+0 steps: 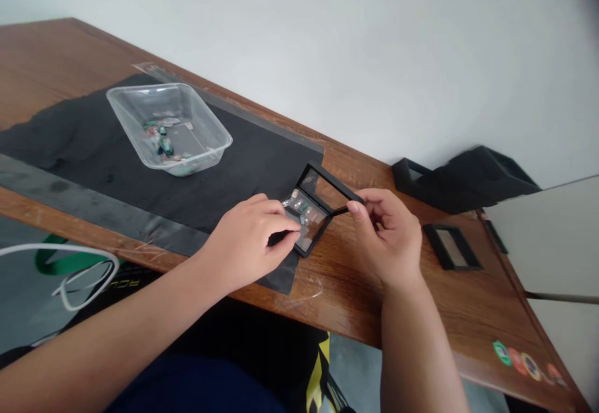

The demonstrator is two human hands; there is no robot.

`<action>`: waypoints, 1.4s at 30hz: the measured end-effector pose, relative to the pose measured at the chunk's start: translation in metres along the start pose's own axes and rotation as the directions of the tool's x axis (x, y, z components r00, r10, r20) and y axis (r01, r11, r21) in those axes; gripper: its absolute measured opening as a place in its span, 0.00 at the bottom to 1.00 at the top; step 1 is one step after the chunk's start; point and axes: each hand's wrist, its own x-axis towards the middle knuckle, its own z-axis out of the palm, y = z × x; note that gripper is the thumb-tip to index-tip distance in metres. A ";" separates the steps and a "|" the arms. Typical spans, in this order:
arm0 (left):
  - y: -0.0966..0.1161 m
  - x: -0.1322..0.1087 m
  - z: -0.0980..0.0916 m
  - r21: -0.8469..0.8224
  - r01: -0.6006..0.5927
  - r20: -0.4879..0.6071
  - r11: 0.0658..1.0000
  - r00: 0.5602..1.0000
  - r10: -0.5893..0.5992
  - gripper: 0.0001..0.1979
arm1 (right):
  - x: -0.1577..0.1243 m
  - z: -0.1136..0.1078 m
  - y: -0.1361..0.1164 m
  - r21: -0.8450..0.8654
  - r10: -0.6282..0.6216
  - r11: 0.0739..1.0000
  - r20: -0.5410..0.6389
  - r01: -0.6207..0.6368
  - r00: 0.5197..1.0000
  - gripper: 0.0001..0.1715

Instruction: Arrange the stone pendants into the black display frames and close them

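A small black-framed display case (312,238) with clear film panels stands unfolded like a book at the right end of the black mat. Several small silvery and greenish pieces (303,208) lie on its lower panel. My right hand (390,235) pinches the corner of the raised half (325,187) between thumb and fingers. Over the left side of the lower half, my left hand (253,238) is closed, thumb and fingertips drawn together. Whatever those fingertips may hold is hidden.
A clear plastic tub (206,120) with small green and pale pieces (163,141) sits on the black mat (84,145). To the right are a stack of black cases (468,179), another black frame (452,247) and round stickers (517,361). A white wall rises behind the wooden table.
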 end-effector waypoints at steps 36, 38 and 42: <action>-0.014 0.013 -0.002 0.091 0.053 -0.131 0.994 0.991 -0.041 0.06 | 0.001 0.021 -0.002 0.064 0.010 0.998 0.109 -0.017 0.994 0.16; -0.014 0.013 -0.002 0.110 0.047 -0.141 0.993 0.989 -0.031 0.05 | 0.001 0.021 -0.003 0.064 0.009 0.998 0.109 -0.016 0.994 0.17; -0.010 0.011 -0.003 0.139 0.009 -0.172 0.990 0.985 0.015 0.07 | 0.000 0.020 -0.003 0.053 0.008 0.998 0.117 -0.014 0.993 0.18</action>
